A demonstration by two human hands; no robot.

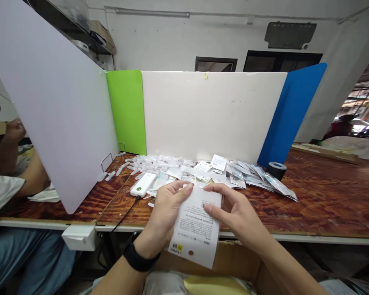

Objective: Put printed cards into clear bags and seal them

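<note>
A flat white printed packet (197, 229) with small dark text, a yellow mark and a hole near its lower end is held up between my hands. My left hand (169, 205) pinches its upper left edge with thumb and fingers. On the upper right, my right hand (230, 205) grips the same packet, its thumb lying on the printed face. Just beyond my hands, several similar packets (219, 162) lie loose on the table. A heap of small white plastic pieces (155, 162) spreads behind a white power bank (143, 184) with a black cable.
White, green and blue panels (215, 114) stand around the back and left of the wooden table (332, 196). A pile of filled packets (261, 176) lies beside a roll of tape (276, 170). Below the edge is an open cardboard box (240, 262). Another person's arm (33, 176) shows at left.
</note>
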